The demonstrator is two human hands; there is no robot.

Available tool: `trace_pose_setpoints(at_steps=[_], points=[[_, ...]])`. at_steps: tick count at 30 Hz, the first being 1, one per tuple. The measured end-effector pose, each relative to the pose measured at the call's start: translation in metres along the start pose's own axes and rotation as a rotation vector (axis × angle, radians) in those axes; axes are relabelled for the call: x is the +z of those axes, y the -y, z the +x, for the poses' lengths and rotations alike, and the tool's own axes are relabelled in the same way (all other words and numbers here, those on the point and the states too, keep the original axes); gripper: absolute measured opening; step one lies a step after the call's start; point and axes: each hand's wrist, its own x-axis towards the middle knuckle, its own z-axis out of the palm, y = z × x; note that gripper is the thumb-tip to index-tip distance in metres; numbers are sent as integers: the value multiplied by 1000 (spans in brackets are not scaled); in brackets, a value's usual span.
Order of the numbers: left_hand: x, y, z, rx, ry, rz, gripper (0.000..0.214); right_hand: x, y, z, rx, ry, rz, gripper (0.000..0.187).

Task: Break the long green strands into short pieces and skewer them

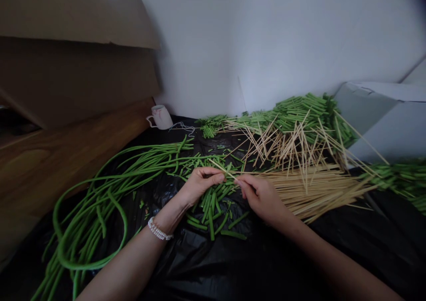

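My right hand (262,197) is closed, pinching a thin bamboo skewer (234,178) that slants up and left across the front of my left fingertips. Closed with thumb and forefinger together, my left hand (201,183) meets the skewer; a small cut green bean piece (229,168) shows at its fingertips, partly hidden. Below both hands lie loose cut bean pieces (211,208) on black plastic sheeting (213,265). Beside my right hand spreads a pile of bamboo skewers (309,190). Whole long beans (89,221) lie coiled to the left of my left forearm.
Skewered bean bundles (306,112) are heaped along the wall, their sticks pointing toward me. More bean bundles (402,181) lie at far right, near a pale box (386,115). A white mug (161,117) stands at the back left, below a large cardboard box (76,75).
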Motion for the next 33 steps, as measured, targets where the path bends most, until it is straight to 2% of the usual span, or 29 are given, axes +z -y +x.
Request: trace_pose_setpoints(at_steps=[5,10,16,25,29,31,33], points=[[-11,-2,3,74,-33,345,24,-8,-6,2,0,-125,-69,24],[-18,-2,2,210,63,783,33,-6,-9,1,-34,-118,-101,23],[-15,-2,-1,238,106,1060,34,-4,-12,0,-38,-114,-106,23],[-15,-3,-2,139,169,1029,13,-1,-13,-2,-49,-123,-127,23],[-15,-1,-2,160,153,992,10,-1,-12,-1,-47,-125,-122,22],[-14,-1,-1,162,117,898,11,-1,-12,0,-42,-121,-117,22],[-13,-1,1,123,59,712,14,-2,-12,0,-37,-119,-117,23]])
